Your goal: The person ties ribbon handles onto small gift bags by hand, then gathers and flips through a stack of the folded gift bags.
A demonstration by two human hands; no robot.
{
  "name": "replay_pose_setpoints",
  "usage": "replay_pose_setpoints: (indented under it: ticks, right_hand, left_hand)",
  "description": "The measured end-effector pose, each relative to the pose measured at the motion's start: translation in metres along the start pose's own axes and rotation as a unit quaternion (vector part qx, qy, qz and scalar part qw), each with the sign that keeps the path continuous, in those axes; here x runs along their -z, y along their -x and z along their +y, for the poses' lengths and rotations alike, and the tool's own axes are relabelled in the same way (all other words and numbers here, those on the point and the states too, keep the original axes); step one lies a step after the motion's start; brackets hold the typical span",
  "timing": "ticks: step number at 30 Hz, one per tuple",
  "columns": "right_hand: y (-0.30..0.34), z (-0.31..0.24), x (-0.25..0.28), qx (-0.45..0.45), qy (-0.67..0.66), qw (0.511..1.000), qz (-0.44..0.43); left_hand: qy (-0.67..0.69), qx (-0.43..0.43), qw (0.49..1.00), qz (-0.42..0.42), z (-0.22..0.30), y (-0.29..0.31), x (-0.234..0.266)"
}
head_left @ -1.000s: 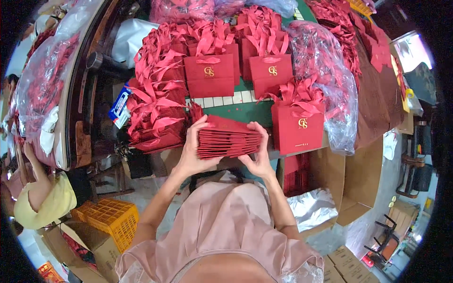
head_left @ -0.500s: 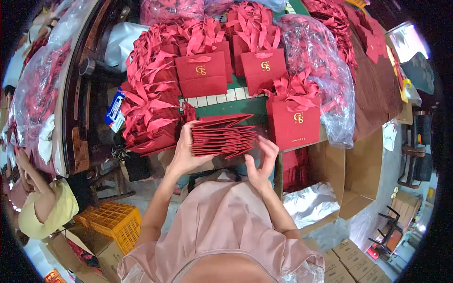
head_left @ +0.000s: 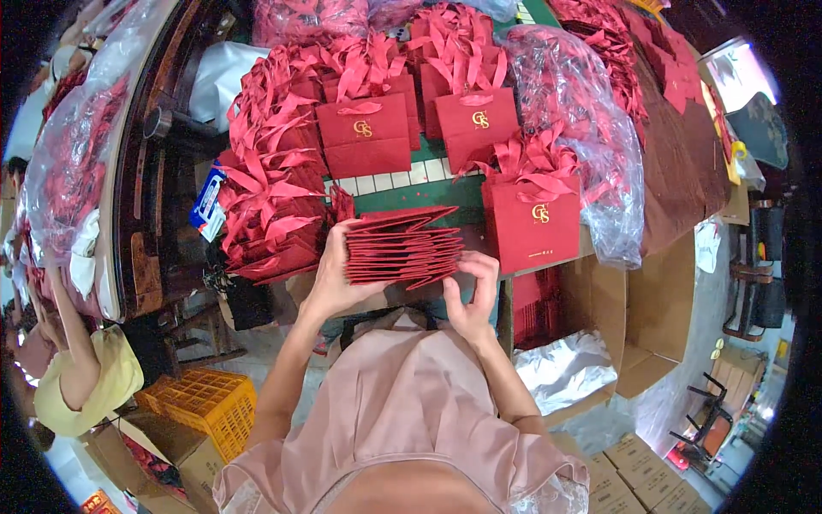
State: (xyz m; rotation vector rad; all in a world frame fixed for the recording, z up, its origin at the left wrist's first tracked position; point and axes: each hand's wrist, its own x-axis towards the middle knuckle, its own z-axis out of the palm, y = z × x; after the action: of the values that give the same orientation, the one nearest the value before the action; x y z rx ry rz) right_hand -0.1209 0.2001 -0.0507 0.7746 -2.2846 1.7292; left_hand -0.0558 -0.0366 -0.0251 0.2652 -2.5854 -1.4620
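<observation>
A stack of flat folded red paper bags [head_left: 401, 247] is held at the near edge of the green table [head_left: 419, 190], between both hands. The left hand [head_left: 336, 274] is closed around the stack's left end, thumb on top. The right hand [head_left: 473, 295] is half open, its fingers pressed against the stack's near right edge. Just to the right stands an upright red gift bag [head_left: 535, 224]. To the left lies a pile of red bags with ribbon handles [head_left: 265, 206]. Two more standing bags [head_left: 364, 135] are seen farther back.
</observation>
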Motion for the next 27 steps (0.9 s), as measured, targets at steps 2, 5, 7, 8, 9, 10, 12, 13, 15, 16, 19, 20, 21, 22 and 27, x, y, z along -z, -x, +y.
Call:
replay_pose_setpoints:
  ticks: [2,5,7,8,9,10,12,13,15,16,19,20,21,22,27]
  right_hand:
    - [-0.002,-0.003,0.000,0.000,-0.003,1.000,0.004]
    - [-0.005,-0.007,0.001,-0.017,0.027,0.999,-0.004]
    - [-0.005,-0.005,0.002,-0.013,0.026,0.999,-0.016]
    - [-0.004,-0.004,0.002,-0.013,0.026,0.999,-0.016]
    - [-0.004,-0.002,0.003,-0.007,0.024,0.999,-0.019]
    - [-0.004,-0.001,0.003,0.000,0.023,0.999,-0.023]
    - [-0.005,0.002,0.005,-0.003,0.016,0.999,-0.029]
    - [-0.006,0.001,0.006,0.000,0.008,0.999,-0.033]
    - [-0.007,-0.002,0.006,-0.015,-0.010,0.999,-0.029]
    - [-0.010,-0.004,0.006,-0.036,-0.027,0.999,-0.028]
    - [-0.026,-0.009,0.010,-0.016,0.025,0.995,-0.095]
    - [-0.025,-0.002,0.011,-0.023,0.008,0.994,-0.110]
    - [-0.026,0.000,0.013,-0.022,0.007,0.994,-0.111]
    - [-0.027,0.002,0.014,-0.018,-0.029,0.993,-0.110]
    - [-0.042,0.004,0.001,-0.062,-0.145,0.983,-0.093]
  left_hand:
    - [-0.003,0.009,1.000,-0.001,0.001,0.001,0.001]
    - [-0.007,0.018,1.000,-0.006,0.001,0.001,0.001]
    - [-0.009,0.019,1.000,-0.009,0.001,0.002,0.001]
    - [-0.013,0.021,1.000,-0.009,0.001,0.002,0.001]
    - [-0.016,0.023,1.000,-0.009,0.001,0.002,0.000]
    - [-0.016,0.024,1.000,-0.009,0.001,0.001,0.000]
    - [-0.026,0.014,1.000,-0.011,0.000,-0.001,0.000]
    - [-0.026,0.012,1.000,-0.009,0.002,-0.001,0.001]
    - [-0.018,0.014,1.000,-0.012,0.006,-0.001,0.003]
    - [-0.018,0.015,1.000,-0.012,0.005,-0.001,0.003]
    - [-0.009,0.019,1.000,-0.011,0.003,-0.002,0.003]
    - [-0.005,0.023,1.000,-0.014,0.003,-0.002,0.003]
    - [-0.002,0.027,1.000,-0.015,0.004,-0.003,0.004]
    - [-0.003,0.028,1.000,-0.013,0.002,-0.002,0.004]
    - [-0.055,-0.010,0.998,0.000,0.004,-0.004,0.005]
